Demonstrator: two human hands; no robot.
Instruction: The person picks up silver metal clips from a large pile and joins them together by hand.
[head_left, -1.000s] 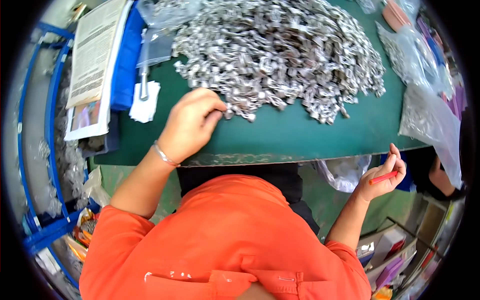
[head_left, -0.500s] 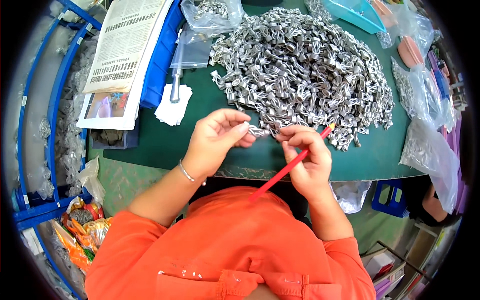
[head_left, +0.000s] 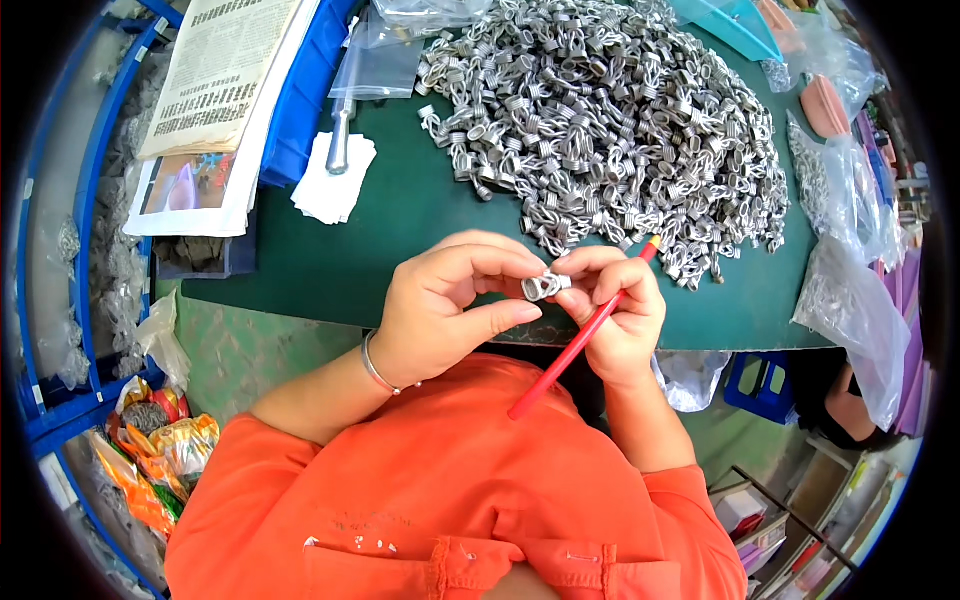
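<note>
A small silvery metal fitting [head_left: 540, 288], with a ribbed ring end and twisted loops, is in front of my chest. The thumb and forefinger of my right hand [head_left: 622, 315] pinch one end of it. That hand also keeps a red pencil [head_left: 565, 362] slanted through its fingers, the yellow tip pointing away from me. My left hand [head_left: 440, 290] is beside the fitting, forefinger at its upper edge, thumb apart below. A large heap of similar fittings [head_left: 620, 130] covers the table beyond my hands.
The green table [head_left: 400, 215] has a blue bin [head_left: 305, 100], newspapers [head_left: 215, 75] and white paper slips [head_left: 325, 190] under a metal-handled tool [head_left: 340, 145] on the left. Plastic bags [head_left: 850, 300] line its right side. A turquoise tray [head_left: 735, 25] stands at the back.
Both hands have come closer together and slightly nearer my body. The fitting has passed from my left fingers to my right, and my left thumb has moved off it.
</note>
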